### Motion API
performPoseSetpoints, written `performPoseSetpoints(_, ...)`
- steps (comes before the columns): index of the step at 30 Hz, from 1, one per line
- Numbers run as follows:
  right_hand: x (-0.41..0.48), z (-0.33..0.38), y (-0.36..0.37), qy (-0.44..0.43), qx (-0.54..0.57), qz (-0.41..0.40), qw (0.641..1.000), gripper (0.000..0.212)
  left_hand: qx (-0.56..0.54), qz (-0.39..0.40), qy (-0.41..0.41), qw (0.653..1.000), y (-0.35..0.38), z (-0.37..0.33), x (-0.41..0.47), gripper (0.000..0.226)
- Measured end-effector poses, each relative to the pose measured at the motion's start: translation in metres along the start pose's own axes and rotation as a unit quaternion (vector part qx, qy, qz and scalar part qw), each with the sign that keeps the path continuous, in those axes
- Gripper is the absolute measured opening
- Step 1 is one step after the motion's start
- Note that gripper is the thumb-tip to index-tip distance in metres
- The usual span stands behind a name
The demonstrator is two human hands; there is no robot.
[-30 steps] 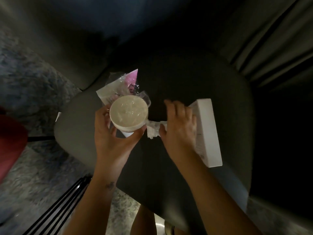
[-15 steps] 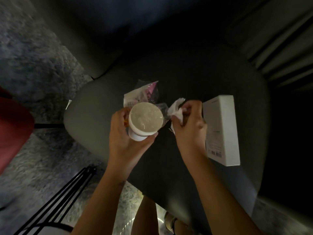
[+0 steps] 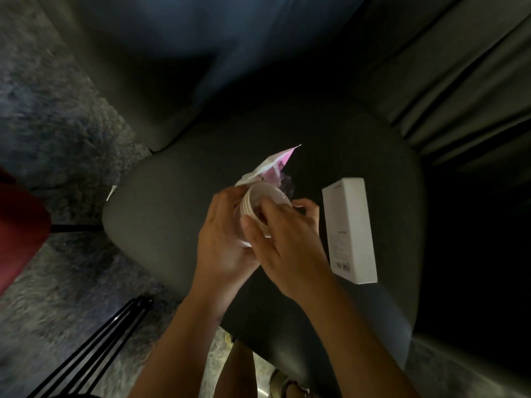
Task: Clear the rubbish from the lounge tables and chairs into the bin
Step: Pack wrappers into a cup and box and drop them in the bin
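My left hand (image 3: 221,242) grips a white paper cup (image 3: 255,202), tilted with its mouth toward the right, above the dark chair seat (image 3: 161,214). A pink and white plastic wrapper (image 3: 273,165) sticks up behind the cup, held against it by the same hand. My right hand (image 3: 287,239) covers the cup's mouth with its fingers reaching into it; the white tissue it carried is hidden. A white cardboard box (image 3: 349,228) lies on the seat to the right of both hands.
The chair's dark backrest (image 3: 201,67) rises behind the seat, with pleated grey curtains (image 3: 459,81) at the right. A red seat (image 3: 17,231) sits at the left edge. Black metal legs (image 3: 100,340) cross the speckled grey carpet (image 3: 57,133). A small white scrap (image 3: 110,192) lies by the seat's left edge.
My right hand lifted the white tissue off the seat and brought it to the cup's mouth. My left hand tilted the cup sideways, with the wrapper still behind it.
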State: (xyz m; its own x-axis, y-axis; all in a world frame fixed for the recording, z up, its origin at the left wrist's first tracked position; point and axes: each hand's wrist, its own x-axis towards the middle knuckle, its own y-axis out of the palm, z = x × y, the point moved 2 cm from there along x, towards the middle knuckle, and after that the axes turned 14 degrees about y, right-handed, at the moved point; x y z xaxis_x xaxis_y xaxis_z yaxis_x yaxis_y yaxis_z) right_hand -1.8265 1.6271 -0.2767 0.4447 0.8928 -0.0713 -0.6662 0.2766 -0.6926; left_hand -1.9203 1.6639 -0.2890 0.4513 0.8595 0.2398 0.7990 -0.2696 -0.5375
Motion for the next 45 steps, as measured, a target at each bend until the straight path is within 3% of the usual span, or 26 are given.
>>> performPoseSetpoints(5, -0.001, -0.010, -0.011, -0.040, -0.129, -0.041, 0.990, 0.024, 0.026, 0.014, 0.000, 1.000, 0.011, -0.006, -0.006, 0.051)
performPoseSetpoints(9, -0.005, -0.015, -0.035, 0.010, -0.063, -0.030, 0.998, 0.043, -0.028, 0.003, -0.031, 0.999, 0.015, -0.010, -0.007, 0.066)
performPoseSetpoints(11, -0.007, -0.023, -0.049, 0.068, 0.006, -0.097, 0.993, 0.040, -0.039, -0.006, -0.046, 0.998, 0.014, -0.010, -0.005, 0.073)
performPoseSetpoints(13, -0.008, -0.040, -0.059, 0.168, -0.018, -0.178, 0.969, 0.031, -0.031, -0.011, -0.043, 0.999, 0.013, -0.011, -0.001, 0.076)
performPoseSetpoints(14, -0.008, -0.052, -0.060, 0.235, -0.066, -0.177, 0.953, 0.041, -0.031, -0.014, -0.043, 0.999, 0.013, -0.012, 0.001, 0.077)
performPoseSetpoints(17, -0.014, -0.085, -0.056, 0.369, -0.158, -0.054, 0.914, 0.081, -0.034, -0.020, -0.032, 0.999, 0.015, -0.017, 0.006, 0.079)
performPoseSetpoints(21, -0.019, -0.103, -0.054, 0.391, -0.156, -0.026, 0.907, 0.079, -0.058, -0.017, -0.025, 0.998, 0.022, -0.024, 0.011, 0.080)
performPoseSetpoints(27, -0.016, -0.087, -0.104, 0.341, -0.115, -0.134, 0.923, 0.068, -0.090, -0.014, 0.021, 0.996, 0.032, -0.060, 0.027, 0.075)
performPoseSetpoints(35, -0.010, -0.028, -0.272, 0.313, -0.088, -0.273, 0.905, 0.053, -0.162, 0.022, 0.087, 0.983, 0.034, -0.198, 0.095, 0.074)
performPoseSetpoints(45, -0.118, 0.039, -0.524, 0.291, -0.065, -0.478, 0.826, 0.048, -0.236, 0.082, 0.250, 0.935, 0.050, -0.463, 0.117, 0.066)
